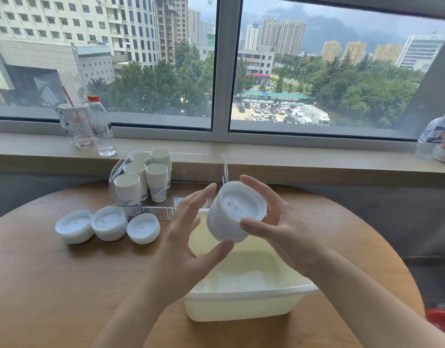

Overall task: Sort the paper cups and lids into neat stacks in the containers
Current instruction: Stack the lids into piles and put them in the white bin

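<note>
Nearest me, the cream tub [244,306] sits at table's near edge, inside bare. Above it my right hand [279,222] holds the lid stack [235,212], tilted, thumb and fingers curled round it. Left hand [188,237] at its 9 o'clock, fingers spread wide, thumb under the stack; can't tell if touching. Three lid stacks [108,226] at 10 o'clock on table [53,285]. Beyond, clear tray [225,169] w/ cup stacks [143,179] in its left half, right half open. Bottle [100,126] on sill.

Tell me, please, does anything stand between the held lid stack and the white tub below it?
Nothing visible does. The lid stack, held between both hands, hangs right over the white tub, whose open inside looks empty.
</note>
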Tool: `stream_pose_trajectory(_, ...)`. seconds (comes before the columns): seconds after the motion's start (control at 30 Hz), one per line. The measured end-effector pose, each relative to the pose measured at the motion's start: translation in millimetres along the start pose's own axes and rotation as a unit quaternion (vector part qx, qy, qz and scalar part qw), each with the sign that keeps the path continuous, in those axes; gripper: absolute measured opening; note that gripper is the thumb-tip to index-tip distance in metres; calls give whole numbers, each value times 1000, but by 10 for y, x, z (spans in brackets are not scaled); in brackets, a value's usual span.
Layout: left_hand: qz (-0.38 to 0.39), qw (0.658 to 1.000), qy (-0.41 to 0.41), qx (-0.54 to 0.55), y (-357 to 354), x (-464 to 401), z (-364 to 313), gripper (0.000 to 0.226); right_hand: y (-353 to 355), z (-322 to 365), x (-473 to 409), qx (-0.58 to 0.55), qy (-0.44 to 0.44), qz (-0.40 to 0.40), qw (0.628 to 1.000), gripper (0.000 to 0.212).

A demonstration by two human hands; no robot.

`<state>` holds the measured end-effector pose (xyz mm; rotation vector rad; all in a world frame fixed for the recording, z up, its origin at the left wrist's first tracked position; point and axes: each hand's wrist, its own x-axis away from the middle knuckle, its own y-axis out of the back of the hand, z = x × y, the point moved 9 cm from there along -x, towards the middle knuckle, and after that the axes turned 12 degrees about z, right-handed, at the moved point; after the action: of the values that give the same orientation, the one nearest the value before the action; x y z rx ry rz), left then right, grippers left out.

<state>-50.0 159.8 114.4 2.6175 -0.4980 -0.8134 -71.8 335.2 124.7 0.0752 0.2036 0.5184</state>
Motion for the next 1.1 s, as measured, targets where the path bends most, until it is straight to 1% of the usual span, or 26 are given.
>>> stream_pose_trajectory(0.07, -3, 996, 10, -86, 85, 47, 34, 83, 57, -71, -7, 36, -19, -5, 999, 86)
stream_pose_trajectory(0.13, -5, 989, 30, -145, 153, 113, 126, 79, 76, -191, -36, 68, -43, 1, 997, 83)
stream_pose_trajectory(0.27, -13, 977, 93, -189, 237, 276, 362, 75, -2, -517, -136, 116, -109, 44, 986, 82)
stream_pose_trajectory(0.43, -21, 976, 129, -176, 349, 442, 532, 71, -156, -771, -326, 171, -146, 87, 970, 80)
stream_pose_trajectory(0.53, -17, 978, 144, -149, 339, 499, 610, 70, -232, -901, -426, 196, -166, 105, 961, 82)
stream_pose_trajectory(0.63, -17, 979, 155, -129, 303, 533, 666, 73, -319, -1030, -442, 192, -185, 130, 955, 83)
stream_pose_trajectory(0.73, -23, 979, 161, -123, 296, 565, 706, 69, -405, -1121, -434, 184, -193, 147, 952, 84)
stream_pose_trajectory(1.1, -43, 984, 155, -74, 266, 600, 782, 67, -412, -1328, -355, 193, -224, 170, 940, 85)
